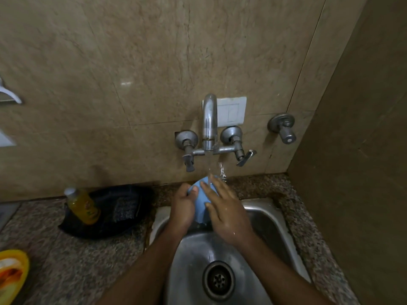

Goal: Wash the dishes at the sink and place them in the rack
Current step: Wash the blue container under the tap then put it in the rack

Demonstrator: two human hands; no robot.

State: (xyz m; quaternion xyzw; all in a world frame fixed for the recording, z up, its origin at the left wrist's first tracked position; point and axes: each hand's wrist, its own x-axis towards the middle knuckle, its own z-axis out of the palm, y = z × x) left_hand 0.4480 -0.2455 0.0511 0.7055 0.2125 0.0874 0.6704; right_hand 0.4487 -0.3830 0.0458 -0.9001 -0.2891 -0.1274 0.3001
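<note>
So the left hand has its grip curled round the left edge of a light blue dish, thumb hooked over the rim on the near face. Looks like a small plate or a shallow bowl held nearly on edge, can't tell which tbh. The right hand isn't clamping anything: its fingers are straight and spread, lying flat across the dish's right side, wet and shiny.

The dish is up in the air over the back part of the steel sink, right under the water stream coming off the curved tap. The water hits around the top edge of the dish, where the right fingertips are.

Below the hands you can see the sink's drain, basin wet all round it. Two tap valves sit either side of the spout on the tiled wall, plus one more valve off to the right and a white switch plate behind the spout.

On the speckled stone bench left of the sink there's a black tray holding a yellow soap bottle leaning to the left, and a dark scrub pad just beside it. Far bottom left, a yellow container pokes into the shot, partly cut off.
</note>
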